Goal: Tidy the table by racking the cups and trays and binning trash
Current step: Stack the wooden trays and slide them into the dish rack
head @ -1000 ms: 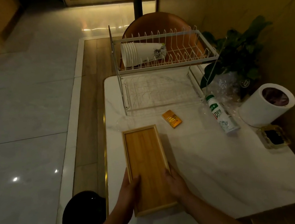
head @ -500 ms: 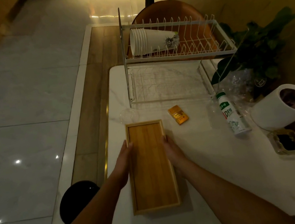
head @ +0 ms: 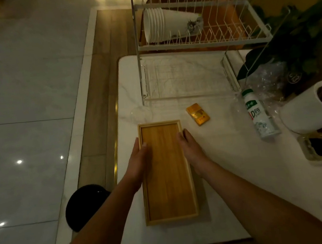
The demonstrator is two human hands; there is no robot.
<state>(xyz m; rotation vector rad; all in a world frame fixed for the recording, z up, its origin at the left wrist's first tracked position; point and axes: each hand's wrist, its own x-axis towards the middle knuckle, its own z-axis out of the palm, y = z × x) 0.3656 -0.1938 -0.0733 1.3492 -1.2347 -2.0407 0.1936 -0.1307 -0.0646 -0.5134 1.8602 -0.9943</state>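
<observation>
With our left hand [head: 138, 161] and right hand [head: 189, 148] each gripping a long edge of the tray [head: 168, 181], which lies on the tabletop [head: 243, 172] just before the rack [head: 205, 41], we should lift evenly and stand it between the rack's prongs.

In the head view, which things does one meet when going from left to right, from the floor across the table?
black round object on the floor → wooden tray → gold packet → white bottle → white cylinder. The hands on the tray and the ashtray below the cylinder overlap these, so I leave them out.
</observation>
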